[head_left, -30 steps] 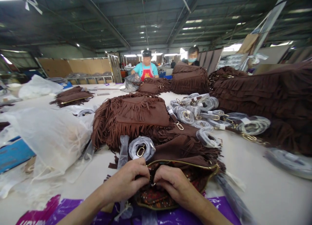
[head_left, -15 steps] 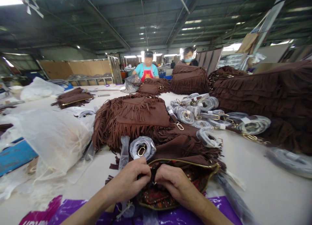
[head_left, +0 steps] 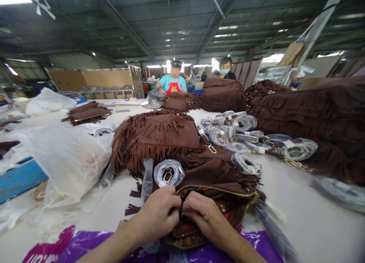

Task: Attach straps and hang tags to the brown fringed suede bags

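A brown fringed bag (head_left: 222, 179) lies open in front of me, showing a patterned lining (head_left: 185, 232) and a gold zip edge. My left hand (head_left: 156, 217) and my right hand (head_left: 203, 215) meet at the bag's mouth, fingers pinched together on something small and dark there; what it is stays hidden. A plastic-wrapped strap coil with a gold clasp (head_left: 168, 173) rests just beyond my left hand. Another fringed bag (head_left: 159, 139) lies behind it.
Several wrapped strap coils (head_left: 242, 135) are heaped mid-table. Stacks of brown fringed bags (head_left: 313, 114) fill the right side. A clear plastic bag (head_left: 65, 160) and a blue box (head_left: 19, 177) sit left. Purple plastic (head_left: 94, 244) lies under my arms. Two people (head_left: 174, 80) work at the far end.
Both hands have stayed pinched at the bag's mouth with only slight finger shifts. The view has tilted a little, so everything sits slightly higher and to the right.
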Action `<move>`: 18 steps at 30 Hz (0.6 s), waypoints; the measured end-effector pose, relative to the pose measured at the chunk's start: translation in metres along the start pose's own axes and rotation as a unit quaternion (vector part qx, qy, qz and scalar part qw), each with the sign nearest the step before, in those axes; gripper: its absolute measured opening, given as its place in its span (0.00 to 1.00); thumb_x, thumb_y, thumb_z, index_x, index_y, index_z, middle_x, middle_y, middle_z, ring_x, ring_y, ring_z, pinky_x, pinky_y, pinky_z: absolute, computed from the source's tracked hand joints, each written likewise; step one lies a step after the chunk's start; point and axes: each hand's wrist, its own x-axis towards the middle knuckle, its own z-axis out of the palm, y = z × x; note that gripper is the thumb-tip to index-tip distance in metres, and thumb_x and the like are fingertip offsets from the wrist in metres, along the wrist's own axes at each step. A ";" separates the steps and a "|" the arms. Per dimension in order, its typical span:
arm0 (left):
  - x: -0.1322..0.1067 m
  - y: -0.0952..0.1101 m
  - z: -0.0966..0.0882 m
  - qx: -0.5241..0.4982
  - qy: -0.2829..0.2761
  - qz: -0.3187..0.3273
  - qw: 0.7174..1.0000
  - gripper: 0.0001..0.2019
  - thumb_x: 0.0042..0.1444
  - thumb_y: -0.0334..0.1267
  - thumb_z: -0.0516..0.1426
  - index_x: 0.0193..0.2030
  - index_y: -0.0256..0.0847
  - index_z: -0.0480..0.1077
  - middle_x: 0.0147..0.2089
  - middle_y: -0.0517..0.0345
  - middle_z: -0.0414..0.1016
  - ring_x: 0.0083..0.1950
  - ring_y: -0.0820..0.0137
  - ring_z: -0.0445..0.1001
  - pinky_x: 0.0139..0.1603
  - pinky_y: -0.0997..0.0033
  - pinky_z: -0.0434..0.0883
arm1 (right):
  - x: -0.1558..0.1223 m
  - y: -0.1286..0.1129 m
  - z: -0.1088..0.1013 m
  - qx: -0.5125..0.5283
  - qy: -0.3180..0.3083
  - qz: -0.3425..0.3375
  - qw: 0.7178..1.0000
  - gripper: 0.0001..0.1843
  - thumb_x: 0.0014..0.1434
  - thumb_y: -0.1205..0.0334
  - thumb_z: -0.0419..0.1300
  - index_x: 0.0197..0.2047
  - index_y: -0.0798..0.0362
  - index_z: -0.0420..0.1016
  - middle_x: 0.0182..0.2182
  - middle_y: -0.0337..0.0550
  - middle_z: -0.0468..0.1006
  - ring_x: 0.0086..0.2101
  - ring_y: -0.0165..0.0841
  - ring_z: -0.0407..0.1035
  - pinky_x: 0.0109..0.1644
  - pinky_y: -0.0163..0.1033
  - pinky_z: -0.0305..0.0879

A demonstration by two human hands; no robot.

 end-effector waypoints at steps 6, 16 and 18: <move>0.001 -0.004 0.001 -0.020 0.007 -0.006 1.000 0.08 0.53 0.26 0.53 0.25 0.39 0.65 0.33 0.60 0.66 0.38 0.70 0.67 0.39 0.72 0.60 | -0.001 0.003 0.000 -0.003 0.001 0.001 1.000 0.10 0.62 0.75 0.57 0.33 0.50 0.70 0.32 0.36 0.72 0.35 0.31 0.66 0.39 0.31 0.59; 0.001 -0.001 -0.001 -0.016 -0.011 -0.005 1.000 0.08 0.54 0.25 0.53 0.27 0.40 0.66 0.35 0.59 0.68 0.40 0.70 0.68 0.41 0.72 0.62 | -0.001 0.008 0.000 0.009 0.011 -0.006 1.000 0.10 0.62 0.74 0.57 0.33 0.50 0.71 0.31 0.35 0.72 0.34 0.31 0.67 0.39 0.31 0.60; 0.002 0.001 0.000 -0.005 -0.011 -0.008 1.000 0.08 0.55 0.25 0.53 0.28 0.40 0.67 0.36 0.59 0.69 0.41 0.69 0.68 0.42 0.71 0.62 | -0.001 0.009 0.000 0.014 0.012 -0.007 1.000 0.10 0.62 0.73 0.57 0.33 0.50 0.72 0.31 0.35 0.71 0.33 0.31 0.66 0.38 0.31 0.60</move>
